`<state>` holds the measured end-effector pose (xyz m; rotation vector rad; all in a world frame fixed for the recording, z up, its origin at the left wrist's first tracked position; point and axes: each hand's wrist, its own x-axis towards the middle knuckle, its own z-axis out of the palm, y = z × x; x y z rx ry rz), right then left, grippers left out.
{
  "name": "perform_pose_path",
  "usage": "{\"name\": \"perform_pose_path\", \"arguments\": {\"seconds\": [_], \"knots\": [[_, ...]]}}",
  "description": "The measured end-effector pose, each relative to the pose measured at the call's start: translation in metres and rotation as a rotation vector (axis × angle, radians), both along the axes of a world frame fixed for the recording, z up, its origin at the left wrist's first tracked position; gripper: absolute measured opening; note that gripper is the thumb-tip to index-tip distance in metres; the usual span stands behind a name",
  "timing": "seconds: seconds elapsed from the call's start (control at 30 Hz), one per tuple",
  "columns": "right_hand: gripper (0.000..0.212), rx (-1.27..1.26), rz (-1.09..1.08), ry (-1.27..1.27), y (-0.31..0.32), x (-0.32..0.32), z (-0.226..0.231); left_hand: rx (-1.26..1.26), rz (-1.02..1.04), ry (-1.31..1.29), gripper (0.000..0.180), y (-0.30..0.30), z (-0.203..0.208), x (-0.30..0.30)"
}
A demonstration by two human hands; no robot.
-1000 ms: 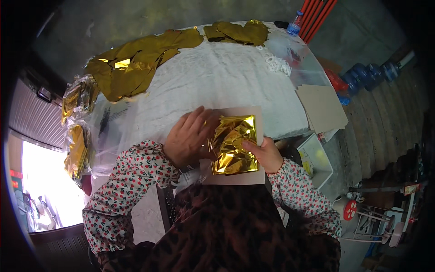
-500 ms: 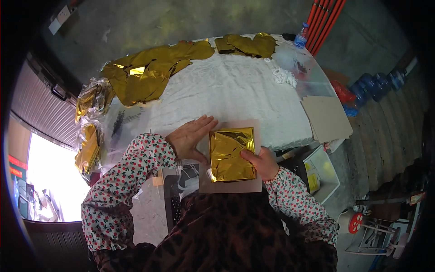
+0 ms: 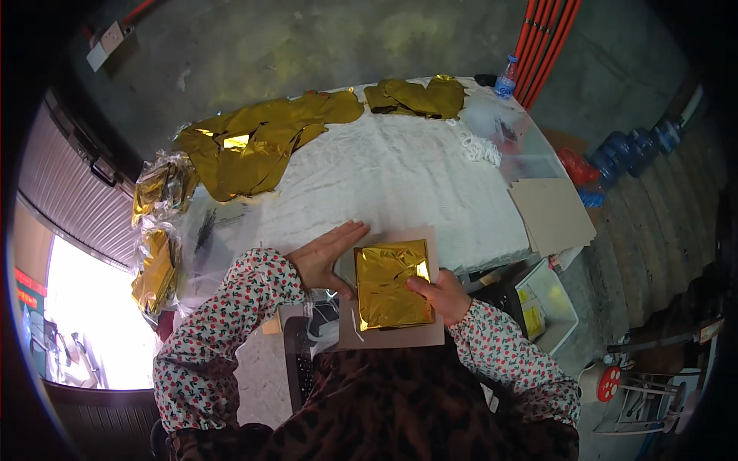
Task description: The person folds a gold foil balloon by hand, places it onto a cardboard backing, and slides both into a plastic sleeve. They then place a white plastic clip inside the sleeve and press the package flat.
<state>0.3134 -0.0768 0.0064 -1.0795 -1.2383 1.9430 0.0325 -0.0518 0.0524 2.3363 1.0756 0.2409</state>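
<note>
Gold foil: a folded square of shiny gold foil (image 3: 392,284) lies just below the middle of the frame, flat on a piece of brown cardboard (image 3: 400,335), which seems to give you a stiff base to press it against.
Right hand: your right hand (image 3: 440,296) comes in from the lower right; its thumb and fingertips rest on the foil's right edge, bent and pressing down, apparently to pin that side. It is not closed into a fist.
Left hand: your left hand (image 3: 327,257) lies open and flat, fingers spread toward the upper right, just left of the foil. Its fingertips touch the cardboard's upper left corner and look placed to steady it.
Arms: both forearms in flowered sleeves rise from the lower edge and angle in toward the centre.
Table: a white covered table (image 3: 400,177) fills the middle of the frame, with the cardboard overhanging its near edge.
Right side: a stack of cardboard sheets (image 3: 552,215) sits at the table's right corner.
Left side: clear bags of gold foil (image 3: 157,223) lie along the left edge.
Far side: loose crumpled gold sheets (image 3: 254,142) are spread across the upper left, with another heap (image 3: 415,96) at top centre.
Top right: a small water bottle (image 3: 505,77) stands beside red pipes (image 3: 542,38).
</note>
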Motion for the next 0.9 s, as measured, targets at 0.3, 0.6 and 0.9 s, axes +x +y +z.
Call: {"name": "perform_pose_path", "arguments": {"seconds": [0.3, 0.6, 0.9], "knots": [[0.023, -0.058, -0.065, 0.070, 0.000, -0.005, -0.006, 0.041, -0.028, -0.083, 0.108, 0.001, -0.005, -0.015], [0.020, -0.042, -0.066, 0.033, 0.000, -0.007, 0.001, -0.032, 0.134, -0.130, 0.067, 0.013, -0.010, -0.025], [0.021, 0.092, -0.038, -0.025, 0.000, -0.006, -0.005, -0.286, 0.316, -0.301, 0.058, 0.028, -0.010, -0.018]]}}
